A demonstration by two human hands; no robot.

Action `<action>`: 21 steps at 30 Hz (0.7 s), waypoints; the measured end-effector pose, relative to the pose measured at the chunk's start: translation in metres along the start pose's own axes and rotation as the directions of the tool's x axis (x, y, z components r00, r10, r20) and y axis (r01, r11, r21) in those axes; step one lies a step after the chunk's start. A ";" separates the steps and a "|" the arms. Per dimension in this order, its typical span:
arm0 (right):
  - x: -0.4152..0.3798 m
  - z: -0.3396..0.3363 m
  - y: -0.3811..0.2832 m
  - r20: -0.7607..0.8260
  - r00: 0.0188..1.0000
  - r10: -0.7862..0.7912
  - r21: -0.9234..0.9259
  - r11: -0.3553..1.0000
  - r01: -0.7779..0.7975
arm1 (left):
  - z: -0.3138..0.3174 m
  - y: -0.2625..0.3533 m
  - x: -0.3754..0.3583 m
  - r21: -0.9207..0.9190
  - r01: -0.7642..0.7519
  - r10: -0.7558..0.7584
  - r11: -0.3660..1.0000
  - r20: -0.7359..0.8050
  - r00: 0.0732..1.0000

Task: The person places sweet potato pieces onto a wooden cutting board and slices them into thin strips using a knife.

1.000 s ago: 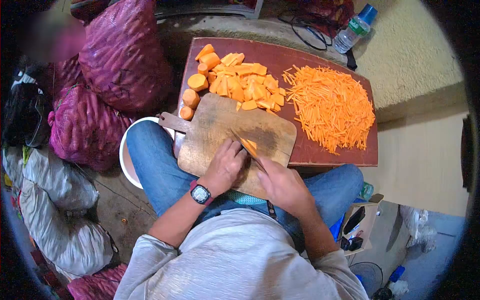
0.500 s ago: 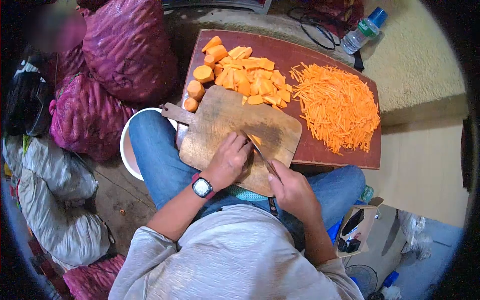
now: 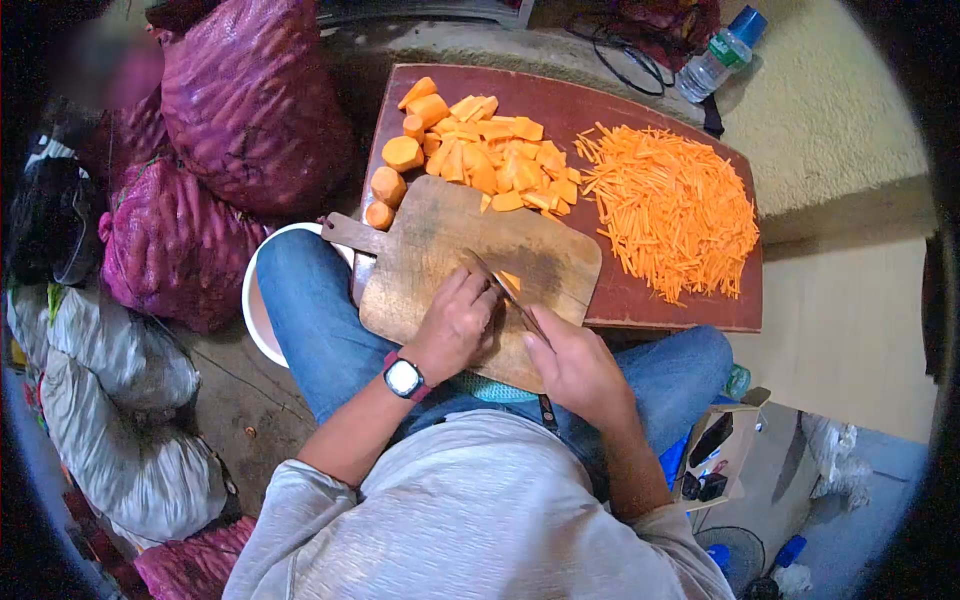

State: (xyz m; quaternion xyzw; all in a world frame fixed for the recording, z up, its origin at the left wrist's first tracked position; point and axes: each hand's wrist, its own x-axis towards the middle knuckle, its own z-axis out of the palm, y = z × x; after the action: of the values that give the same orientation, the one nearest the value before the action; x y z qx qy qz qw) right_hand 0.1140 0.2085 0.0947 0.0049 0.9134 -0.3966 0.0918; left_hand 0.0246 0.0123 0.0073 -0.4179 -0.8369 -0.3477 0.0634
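Observation:
A wooden cutting board (image 3: 410, 275) lies across my lap and the edge of the table. My right hand (image 3: 582, 375) is wrapped round the handle of a knife (image 3: 492, 275), whose blade slants over the board. Beside the blade shows a small bit of carrot (image 3: 511, 281). My left hand (image 3: 460, 320), with a watch on its wrist, is closed with bent fingers pressed down against the carrot at the blade; most of that piece is hidden. Behind the board are carrot slices and chunks (image 3: 500, 160). A heap of carrot strips (image 3: 675, 215) lies to the right.
The dark red table (image 3: 580, 95) bears the carrots. A white basin (image 3: 262, 320) stands by my left knee. Full pink mesh sacks (image 3: 255, 100) and white sacks (image 3: 120, 420) crowd the left. On the ledge at the upper right is a water bottle (image 3: 715, 65).
The knife blade has shifted slightly up and left, close to my left fingertips, and my right hand has moved slightly with it. My left hand stays nearly in place. The view has shifted a little.

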 end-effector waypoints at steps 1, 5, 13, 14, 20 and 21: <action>-0.006 -0.004 -0.002 0.023 0.999 0.032 0.058 0.998 -0.034 | -0.002 -0.001 0.000 -0.014 0.008 -0.008 1.000 -0.001 1.000; -0.008 0.001 -0.001 0.020 1.000 0.006 0.021 1.000 -0.007 | -0.006 0.000 0.000 -0.036 0.027 -0.026 0.999 0.012 1.000; -0.005 -0.018 0.001 -0.097 0.995 0.014 0.174 0.985 0.003 | -0.001 -0.016 0.002 -0.109 0.071 -0.086 0.991 -0.142 0.986; -0.008 -0.021 -0.003 -0.061 0.994 0.094 0.241 0.968 -0.076 | -0.004 -0.017 0.005 -0.088 0.116 -0.131 0.989 -0.191 0.973; -0.011 -0.016 0.020 0.068 0.992 0.108 0.187 0.975 -0.119 | -0.015 -0.028 0.013 -0.128 0.164 -0.201 0.978 -0.373 0.906; -0.011 -0.020 0.027 0.062 0.992 0.107 0.154 0.981 -0.116 | -0.014 -0.030 0.010 -0.122 0.189 -0.221 0.974 -0.357 0.908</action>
State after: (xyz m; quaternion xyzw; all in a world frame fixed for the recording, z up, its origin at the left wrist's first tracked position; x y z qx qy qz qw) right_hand 0.1232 0.2424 0.0905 0.0526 0.8748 -0.4616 0.1375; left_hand -0.0068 -0.0019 0.0065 -0.2575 -0.8340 -0.4594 0.1644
